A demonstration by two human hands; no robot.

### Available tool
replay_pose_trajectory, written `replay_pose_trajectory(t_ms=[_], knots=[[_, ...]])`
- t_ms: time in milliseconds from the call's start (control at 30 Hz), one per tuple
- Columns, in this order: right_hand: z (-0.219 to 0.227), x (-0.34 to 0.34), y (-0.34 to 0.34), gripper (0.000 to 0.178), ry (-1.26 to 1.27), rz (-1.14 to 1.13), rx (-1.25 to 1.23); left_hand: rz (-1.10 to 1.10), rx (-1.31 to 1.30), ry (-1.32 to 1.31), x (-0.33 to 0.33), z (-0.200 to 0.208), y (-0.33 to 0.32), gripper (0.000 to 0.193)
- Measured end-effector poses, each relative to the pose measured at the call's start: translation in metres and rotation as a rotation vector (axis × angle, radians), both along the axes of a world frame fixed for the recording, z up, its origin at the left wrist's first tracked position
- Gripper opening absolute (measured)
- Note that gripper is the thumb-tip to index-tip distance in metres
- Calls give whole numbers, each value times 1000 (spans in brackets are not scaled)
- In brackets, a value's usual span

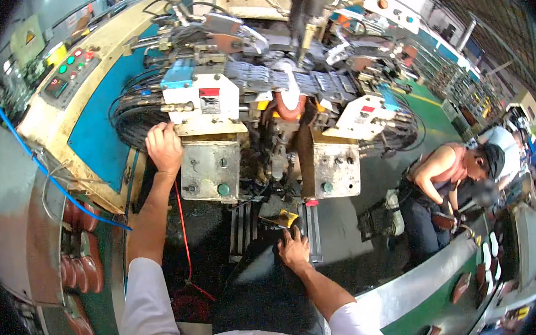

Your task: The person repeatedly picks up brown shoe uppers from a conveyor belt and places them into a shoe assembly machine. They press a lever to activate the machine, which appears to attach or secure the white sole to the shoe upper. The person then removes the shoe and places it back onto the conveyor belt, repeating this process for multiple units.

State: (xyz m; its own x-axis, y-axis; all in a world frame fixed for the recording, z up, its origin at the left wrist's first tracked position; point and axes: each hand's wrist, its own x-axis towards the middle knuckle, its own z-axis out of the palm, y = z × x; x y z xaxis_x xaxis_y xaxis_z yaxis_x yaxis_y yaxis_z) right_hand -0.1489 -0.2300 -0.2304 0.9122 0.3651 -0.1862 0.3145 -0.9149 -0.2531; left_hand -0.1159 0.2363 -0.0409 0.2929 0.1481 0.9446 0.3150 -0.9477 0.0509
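My left hand [164, 149] is raised to the machine's left white housing [203, 103], its fingers curled at the lower left corner. Below that corner is a metal control box [210, 171] with a green button. My right hand [294, 250] is low in front of the machine, fingers apart, nothing visible in them. Its fingertips are close to a yellow piece [286, 218] on a dark part; whether they touch it I cannot tell. Between the machine's two sides sits a reddish-brown shoe [291, 106] with a white upper-facing surface.
A second button box [336, 167] stands at right. A red cable [183, 237] hangs beside my left forearm, and a blue hose [41, 167] crosses at left. Brown shoes [81, 273] sit on a left rack. Another person [439, 185] works at right, beyond a metal ledge [410, 292].
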Motion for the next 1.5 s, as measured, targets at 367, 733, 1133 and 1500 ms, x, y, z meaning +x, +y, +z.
replay_pose_trajectory(t_ms=[367, 733, 1133, 1500], knots=[[17, -6, 4, 60, -25, -16, 19, -123, -124, 96, -16, 10, -1, 37], [13, 4, -2, 59, 26, -38, 87, -594, -442, 447, -21, 18, -109, 30], [22, 8, -12, 58, 46, -88, 137, -1466, -2156, 443, 126, 12, -208, 64], [21, 8, -17, 52, -71, -64, 147, -1625, -1823, 264, 31, 39, -220, 75]])
